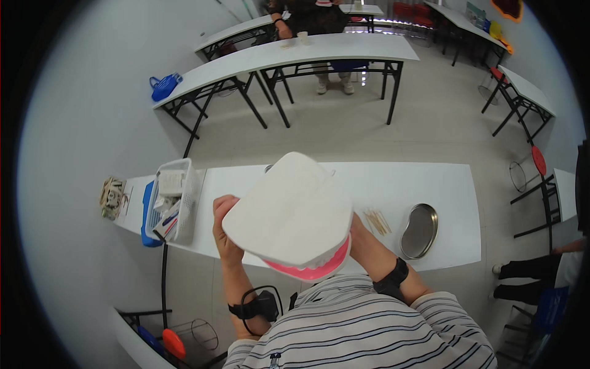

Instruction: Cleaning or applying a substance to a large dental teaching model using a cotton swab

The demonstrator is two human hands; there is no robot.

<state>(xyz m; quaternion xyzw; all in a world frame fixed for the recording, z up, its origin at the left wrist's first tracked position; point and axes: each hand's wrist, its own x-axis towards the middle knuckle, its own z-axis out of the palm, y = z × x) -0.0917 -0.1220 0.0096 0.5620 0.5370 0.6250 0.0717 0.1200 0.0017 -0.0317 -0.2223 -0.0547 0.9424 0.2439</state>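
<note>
Between my two hands is a large dental teaching model (pixel 295 207), held up above the white table. Its flat white base faces the camera, and below that base show white teeth and a pink gum (pixel 309 272). My left hand (pixel 227 230) grips the model's left edge, with the thumb and part of the palm in sight. My right hand (pixel 356 228) is at the right edge, mostly hidden behind the model. Right of it, several wooden sticks (pixel 378 222) lie on the table. A metal kidney dish (pixel 418 230) stands farther right.
On the left of the white table (pixel 442 184), a white plastic basket (pixel 186 207) holds boxes and pens, beside a blue object (pixel 147 221). Past it sits a bundle of pale items (pixel 113 198). Across the aisle, a person stands behind another table (pixel 341 48) bearing a paper cup (pixel 303 38).
</note>
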